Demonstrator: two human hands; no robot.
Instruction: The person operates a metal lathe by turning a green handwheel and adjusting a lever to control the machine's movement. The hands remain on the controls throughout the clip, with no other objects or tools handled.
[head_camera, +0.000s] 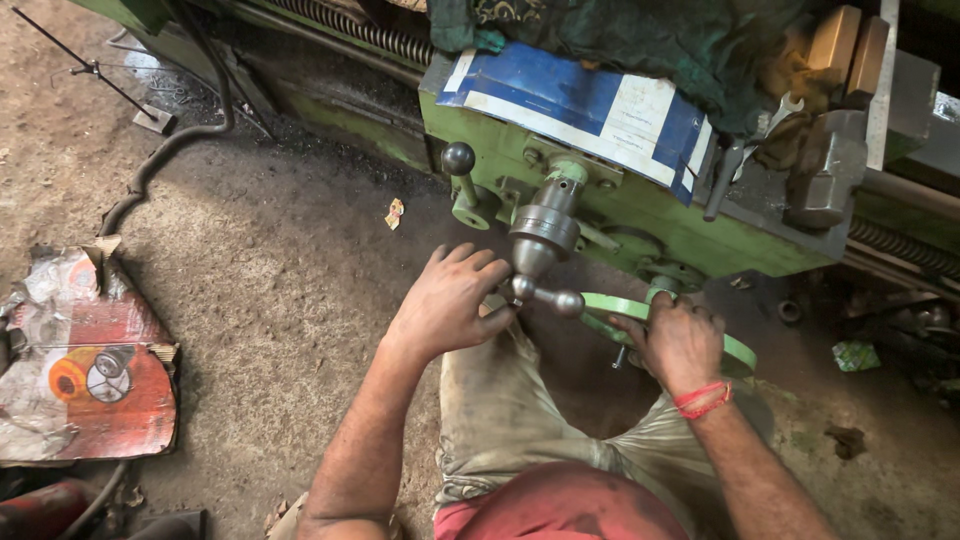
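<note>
2 hands busy on the green lathe carriage (600, 205): left hand (447, 303) closed around 1 steel crank handle (545, 296), right hand (682, 342) clamped on 1 green handwheel (612, 306) just beside it.

Two hands (445, 300) (680, 340), one green handwheel (610, 305), one ball-ended crank handle (545, 295), one black-knobbed lever (459, 160), one flattened red carton (95, 370).
</note>
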